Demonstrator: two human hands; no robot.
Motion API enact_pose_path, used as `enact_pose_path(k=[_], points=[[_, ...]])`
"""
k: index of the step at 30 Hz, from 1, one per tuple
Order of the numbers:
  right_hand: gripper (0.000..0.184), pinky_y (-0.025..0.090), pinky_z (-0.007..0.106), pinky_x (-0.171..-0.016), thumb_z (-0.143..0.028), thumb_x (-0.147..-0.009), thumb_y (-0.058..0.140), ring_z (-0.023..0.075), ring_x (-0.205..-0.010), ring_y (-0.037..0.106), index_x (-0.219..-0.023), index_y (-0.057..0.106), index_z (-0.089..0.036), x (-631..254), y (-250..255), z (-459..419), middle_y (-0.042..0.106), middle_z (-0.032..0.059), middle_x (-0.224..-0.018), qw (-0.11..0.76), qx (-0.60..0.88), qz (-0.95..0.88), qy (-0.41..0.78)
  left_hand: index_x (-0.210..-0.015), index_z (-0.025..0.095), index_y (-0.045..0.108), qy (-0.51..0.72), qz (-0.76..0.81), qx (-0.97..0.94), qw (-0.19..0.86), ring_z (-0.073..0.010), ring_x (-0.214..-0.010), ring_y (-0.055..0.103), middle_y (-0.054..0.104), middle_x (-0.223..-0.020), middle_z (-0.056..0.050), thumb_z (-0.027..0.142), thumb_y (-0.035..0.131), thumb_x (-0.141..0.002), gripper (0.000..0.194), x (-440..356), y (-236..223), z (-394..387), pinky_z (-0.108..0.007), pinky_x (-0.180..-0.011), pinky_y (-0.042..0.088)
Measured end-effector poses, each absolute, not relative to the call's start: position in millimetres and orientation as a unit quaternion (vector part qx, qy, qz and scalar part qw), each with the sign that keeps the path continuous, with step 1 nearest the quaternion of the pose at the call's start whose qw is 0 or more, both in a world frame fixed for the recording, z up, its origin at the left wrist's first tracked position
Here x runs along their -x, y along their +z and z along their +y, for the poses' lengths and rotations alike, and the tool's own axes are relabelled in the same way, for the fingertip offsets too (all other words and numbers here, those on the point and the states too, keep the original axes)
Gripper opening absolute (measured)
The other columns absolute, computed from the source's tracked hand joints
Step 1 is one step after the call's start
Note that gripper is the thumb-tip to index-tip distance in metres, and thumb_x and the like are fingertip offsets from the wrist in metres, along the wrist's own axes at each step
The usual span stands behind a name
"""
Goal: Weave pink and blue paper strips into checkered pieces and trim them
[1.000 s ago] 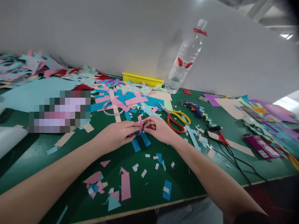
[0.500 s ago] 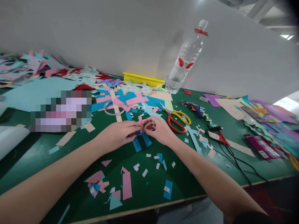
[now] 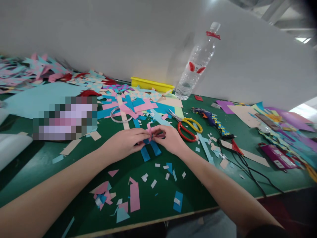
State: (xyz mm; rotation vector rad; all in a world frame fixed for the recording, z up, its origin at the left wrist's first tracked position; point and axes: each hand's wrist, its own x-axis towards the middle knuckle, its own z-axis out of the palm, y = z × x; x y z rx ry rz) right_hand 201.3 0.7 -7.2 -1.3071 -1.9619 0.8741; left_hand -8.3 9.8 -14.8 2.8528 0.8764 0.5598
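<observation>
Both hands meet over the middle of the green table, fingers pinched around pink and blue paper strips. My left hand (image 3: 126, 141) is closed, its thumb and fingers gripping the woven part from the left. Closed from the other side, my right hand (image 3: 168, 138) holds a pink strip end between thumb and fingertips. Two blue paper strips (image 3: 150, 151) stick out below the fingers toward me, and a pink paper strip (image 3: 149, 127) rises above them. The crossing of the strips is mostly hidden by the fingers. Scissors (image 3: 187, 127) with red and yellow handles lie right of my right hand.
A clear water bottle (image 3: 196, 64) leans near the wall beside a yellow tray (image 3: 152, 85). A tape roll (image 3: 121, 114) lies behind my left hand. Paper scraps (image 3: 135, 195) litter the table (image 3: 198, 195) in front. A glue gun (image 3: 208, 117) with black cable lies right.
My right hand's fingers have shifted slightly, and more of a pink strip shows between them. My left hand has stayed in place.
</observation>
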Motion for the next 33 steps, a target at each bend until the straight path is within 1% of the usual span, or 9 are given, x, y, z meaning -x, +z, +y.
enact_pose_path(k=[3,5,8,11,14,16,19,24,33], points=[[0.018,0.051,0.026,-0.074,-0.019,-0.071,0.071,0.0135,-0.084,0.060,-0.088,0.066,-0.021,-203,-8,2,0.060,0.0018,-0.096,0.316,0.519,-0.743,0.280,-0.117,0.019,0.062,0.192,0.290,-0.936,0.057,-0.0212,-0.104,0.062,0.063,-0.121,-0.006,0.025,0.044,-0.091,0.032,9,-16,10,-0.032,-0.085,0.053],[0.008,0.048,0.025,-0.068,-0.020,-0.072,0.070,0.0111,-0.073,0.057,-0.077,0.064,-0.019,-204,-10,3,0.059,0.0004,-0.088,0.305,0.524,-0.750,0.265,-0.116,0.019,0.062,0.195,0.290,-0.935,0.057,-0.0213,-0.104,0.062,0.064,-0.120,-0.007,0.025,0.043,-0.091,0.032,9,-16,9,-0.032,-0.086,0.052],[0.012,0.041,0.024,-0.060,-0.021,-0.074,0.068,0.0093,-0.061,0.049,-0.066,0.059,-0.018,-204,-13,2,0.055,-0.0028,-0.070,0.289,0.519,-0.760,0.261,-0.116,0.018,0.063,0.190,0.294,-0.935,0.059,-0.0217,-0.103,0.062,0.065,-0.118,-0.007,0.024,0.044,-0.090,0.032,9,-15,9,-0.033,-0.085,0.053],[0.005,0.037,0.024,-0.055,-0.024,-0.078,0.064,0.0098,-0.057,0.045,-0.077,0.061,-0.019,-207,-12,1,0.051,-0.0044,-0.062,0.295,0.501,-0.756,0.300,-0.117,0.019,0.062,0.185,0.293,-0.936,0.064,-0.0218,-0.102,0.062,0.064,-0.119,-0.007,0.023,0.046,-0.090,0.032,9,-14,9,-0.033,-0.083,0.053],[0.015,0.040,0.025,-0.060,-0.026,-0.084,0.057,0.0114,-0.062,0.048,-0.096,0.064,-0.022,-213,-6,2,0.059,-0.0017,-0.073,0.303,0.454,-0.785,0.295,-0.117,0.018,0.062,0.178,0.290,-0.938,0.064,-0.0224,-0.103,0.062,0.064,-0.120,-0.008,0.021,0.047,-0.089,0.031,9,-13,10,-0.034,-0.083,0.054],[0.015,0.040,0.030,-0.074,-0.023,-0.085,0.053,0.0136,-0.073,0.053,-0.092,0.067,-0.023,-218,-4,4,0.064,0.0004,-0.081,0.299,0.417,-0.828,0.225,-0.116,0.017,0.062,0.174,0.293,-0.938,0.068,-0.0227,-0.104,0.062,0.064,-0.120,-0.008,0.021,0.048,-0.089,0.030,9,-13,10,-0.035,-0.085,0.053],[0.016,0.032,0.037,-0.088,-0.018,-0.083,0.054,0.0156,-0.080,0.054,-0.083,0.069,-0.023,-224,-4,6,0.063,-0.0005,-0.076,0.266,0.370,-0.882,0.118,-0.116,0.018,0.062,0.179,0.297,-0.935,0.078,-0.0226,-0.105,0.061,0.064,-0.120,-0.007,0.023,0.049,-0.089,0.030,10,-14,10,-0.035,-0.086,0.053],[0.020,0.029,0.037,-0.086,-0.019,-0.084,0.050,0.0158,-0.079,0.052,-0.086,0.070,-0.023,-224,-11,7,0.061,0.0003,-0.074,0.234,0.344,-0.907,0.058,-0.117,0.018,0.061,0.179,0.295,-0.935,0.082,-0.0219,-0.105,0.061,0.063,-0.121,-0.007,0.022,0.048,-0.089,0.031,9,-15,11,-0.034,-0.085,0.053],[0.021,0.031,0.034,-0.080,-0.019,-0.090,0.045,0.0168,-0.087,0.054,-0.092,0.066,-0.020,-221,-8,5,0.064,0.0030,-0.084,0.184,0.340,-0.920,0.062,-0.115,0.020,0.061,0.182,0.299,-0.933,0.086,-0.0212,-0.103,0.062,0.064,-0.119,-0.006,0.024,0.048,-0.089,0.029,10,-16,11,-0.032,-0.085,0.052]])
